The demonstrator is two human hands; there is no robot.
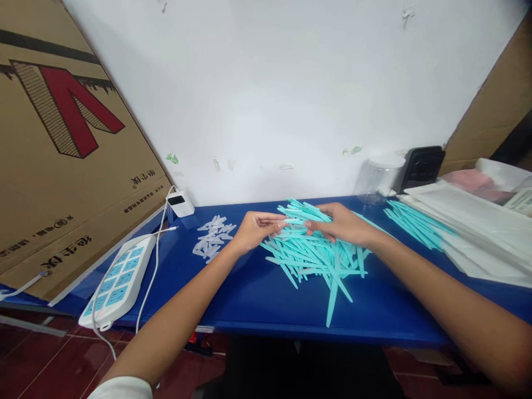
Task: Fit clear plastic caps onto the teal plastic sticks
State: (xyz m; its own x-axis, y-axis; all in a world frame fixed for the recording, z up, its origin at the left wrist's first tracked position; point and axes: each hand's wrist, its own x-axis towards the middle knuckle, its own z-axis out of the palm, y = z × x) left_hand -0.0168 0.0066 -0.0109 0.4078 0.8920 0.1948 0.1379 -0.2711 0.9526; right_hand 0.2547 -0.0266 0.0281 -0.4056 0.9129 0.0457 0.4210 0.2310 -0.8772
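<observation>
Tabletop (241, 296) in blue, white wall (257, 100) behind, tiled floor (41, 363), left hand (255, 231) and right hand (341, 224), grip pinched on turquoise stick (294, 221)

The cardboard box (103, 183) at the left is bearing all the noted print. A large red letter (70, 111), edged with striped shading, is standing on its upper part and resembling an inverted V. Black Chinese characters (70, 253) are running along the lower part; a similar, smaller group (143, 179) is appearing nearer the box's right edge, with a circled R mark (134, 187) sitting at its lower left. This lettering is appearing upside down. Further lines of small characters (143, 199) are remaining too small to read.
</observation>
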